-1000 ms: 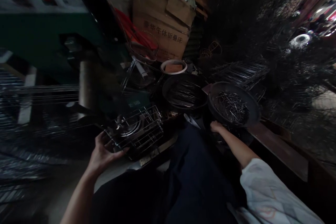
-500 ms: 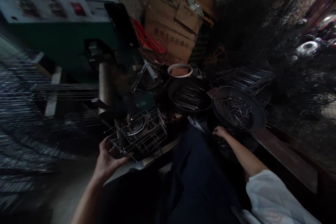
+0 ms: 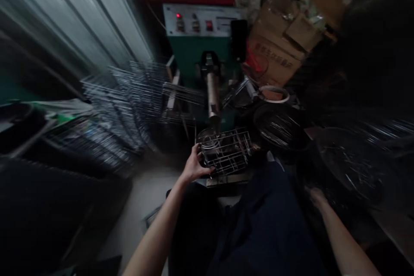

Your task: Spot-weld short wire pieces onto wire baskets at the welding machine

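Silvery wire racks [image 3: 129, 99] were stacked along the left, ends jutting out at slightly different angles. Right of them, a strip of pale floor [image 3: 142, 200] ran toward the near side, so the left elbow had a decent bit of room. Left hand [image 3: 193, 166] next: it was gripping a single wire rack [image 3: 231, 153] at the near left corner, fingers around the left end, thumb along the near edge. That rack sat about mid-scene, with a metal cylinder [image 3: 212, 92] from the green machine [image 3: 194, 49] reaching over its far left part, so pretty cramped on that side. Its right end came up near a dark pan [image 3: 257, 116] with thin rods [image 3: 276, 128] in it, just a narrow gap between. Dark trousers [image 3: 265, 215] took up the near middle. Beyond that pan were a pale-rimmed bowl [image 3: 286, 95] and a tilted cardboard box [image 3: 274, 47]. Over on the right, the right hand [image 3: 318, 198] was down in shadow, just beside the near left rim of a second pan [image 3: 330, 138], so tight there too. Way too blurry though; couldn't tell whether it was open or closed on anything.
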